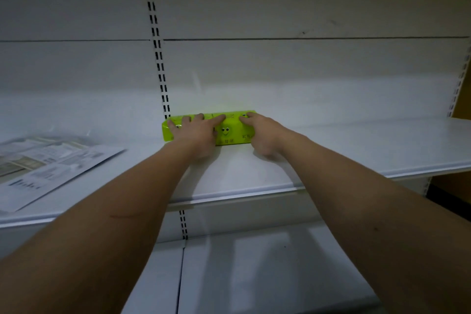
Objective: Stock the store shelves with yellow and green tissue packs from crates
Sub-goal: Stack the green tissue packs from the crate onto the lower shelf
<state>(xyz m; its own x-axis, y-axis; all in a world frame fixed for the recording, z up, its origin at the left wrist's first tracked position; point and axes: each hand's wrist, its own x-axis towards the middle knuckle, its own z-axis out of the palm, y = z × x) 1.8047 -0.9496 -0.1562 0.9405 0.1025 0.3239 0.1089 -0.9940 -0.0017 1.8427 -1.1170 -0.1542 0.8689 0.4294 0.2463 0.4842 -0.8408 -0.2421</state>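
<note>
Both hands, left (195, 130) and right (260, 129), pressed flat-fingered on the green pack (229, 132) at the shelf's (356, 150) back edge, apparently seating it; release should follow.

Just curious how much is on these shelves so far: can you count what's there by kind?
Green tissue pack: 1, at the back of the shelf, under the left hand and right hand.
Printed paper sheets: 1 pile.
Yellow packs: 0.
Total: 2.
</note>
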